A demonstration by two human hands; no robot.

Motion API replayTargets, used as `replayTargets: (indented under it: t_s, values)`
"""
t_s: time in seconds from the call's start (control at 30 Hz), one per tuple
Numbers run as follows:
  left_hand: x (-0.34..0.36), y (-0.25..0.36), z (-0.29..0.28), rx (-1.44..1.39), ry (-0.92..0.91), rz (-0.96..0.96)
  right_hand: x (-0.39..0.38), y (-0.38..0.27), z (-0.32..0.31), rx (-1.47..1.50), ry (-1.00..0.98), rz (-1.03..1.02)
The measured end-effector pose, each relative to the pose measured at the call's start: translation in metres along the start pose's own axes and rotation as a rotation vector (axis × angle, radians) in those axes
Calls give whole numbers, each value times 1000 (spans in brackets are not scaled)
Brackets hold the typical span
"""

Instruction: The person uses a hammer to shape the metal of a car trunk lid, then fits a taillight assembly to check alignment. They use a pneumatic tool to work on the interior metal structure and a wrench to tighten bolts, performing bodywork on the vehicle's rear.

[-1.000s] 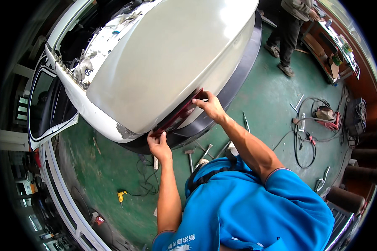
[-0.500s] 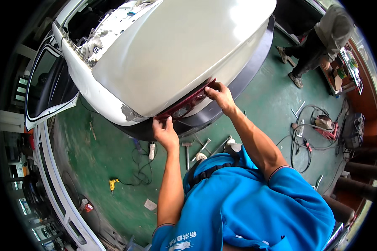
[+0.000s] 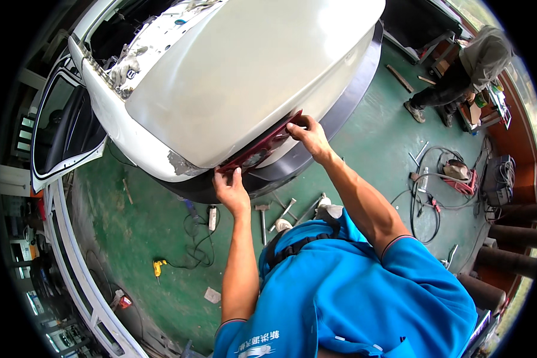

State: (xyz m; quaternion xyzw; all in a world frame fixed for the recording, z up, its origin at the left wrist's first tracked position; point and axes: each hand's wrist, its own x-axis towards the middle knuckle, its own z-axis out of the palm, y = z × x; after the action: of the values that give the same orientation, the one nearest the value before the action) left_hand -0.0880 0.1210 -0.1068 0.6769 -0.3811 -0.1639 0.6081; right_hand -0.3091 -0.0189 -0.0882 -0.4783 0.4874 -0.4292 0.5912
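Note:
A long red tail light lies against the rear corner of a pale car body, just above the black bumper. My left hand grips its lower left end, thumb and fingers at the edge. At the upper right end my right hand pinches the light between thumb and fingers. Its back side is hidden against the body. Left of the light, the white rear panel has a rough grey patch.
Another person stands at a cluttered bench at the far right. A hammer and other tools lie near my feet. On the floor are a yellow drill, a power strip and tangled cables. An open car door juts out left.
Both hands stay on the tail light, which keeps its place against the car. The view shifts slightly. The other person has moved closer to the bench.

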Motion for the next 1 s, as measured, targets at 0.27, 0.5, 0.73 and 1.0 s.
replayTargets:
  t_s: [0.27,0.5,0.73,1.0]
  values:
    - [-1,23,-1,50,47,49,2,8,0,138,-47,39]
    - [0,17,-3,91,45,79,4,5,-6,104,-82,47]
    - [0,3,3,25,45,53,11,10,-10,111,-106,37]
    - [-5,-6,5,43,78,15,19,16,-8,94,-168,59]
